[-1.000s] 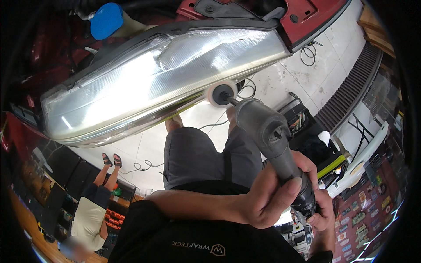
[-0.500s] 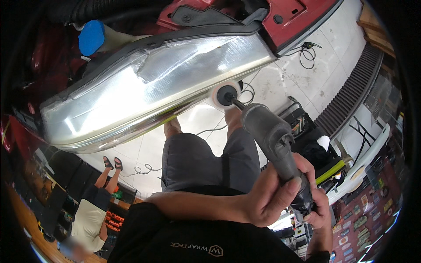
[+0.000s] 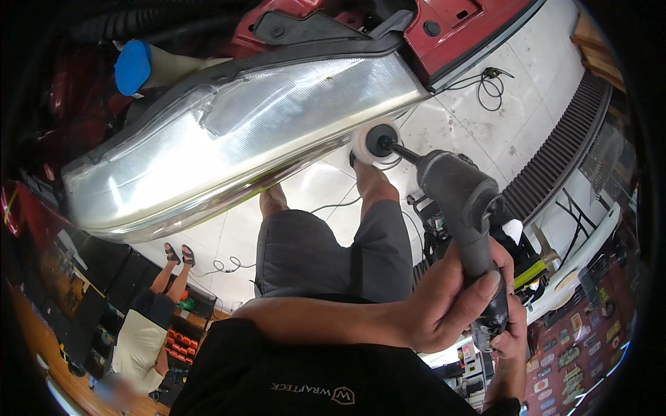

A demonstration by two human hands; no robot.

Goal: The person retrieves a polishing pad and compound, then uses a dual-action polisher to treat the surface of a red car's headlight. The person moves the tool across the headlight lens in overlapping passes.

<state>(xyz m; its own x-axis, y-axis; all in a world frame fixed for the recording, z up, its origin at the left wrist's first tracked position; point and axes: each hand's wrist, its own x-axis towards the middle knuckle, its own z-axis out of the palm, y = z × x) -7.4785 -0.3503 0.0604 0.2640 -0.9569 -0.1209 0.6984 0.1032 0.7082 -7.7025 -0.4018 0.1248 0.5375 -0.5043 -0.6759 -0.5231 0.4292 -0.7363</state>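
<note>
Both hands grip a black handheld polisher (image 3: pixel 461 187). My left hand (image 3: pixel 451 298) is wrapped round its handle, with the thumb along the side. Below it, my right hand (image 3: pixel 512 326) closes on the handle's rear end. A round pale pad on a black backing disc (image 3: pixel 379 141) sits at the polisher's front. It is just off the lower right edge of a large clear car headlight (image 3: pixel 270 118); I cannot tell whether they touch. Fine marks and glare show on the headlight's lens. The pad's working face is hidden.
Red bodywork (image 3: pixel 472 35) borders the headlight, and a blue-capped container (image 3: pixel 133 67) stands behind it. Cables (image 3: pixel 489 90) lie on the pale tiled floor (image 3: pixel 534 66). A dark ribbed strip (image 3: pixel 558 149) runs along the right. Another person (image 3: pixel 142 343) is at the lower left.
Both hands and the polisher have moved to the right, carrying the pad away from the headlight's edge. The grip is unchanged. The headlight sits slightly shifted in view.
</note>
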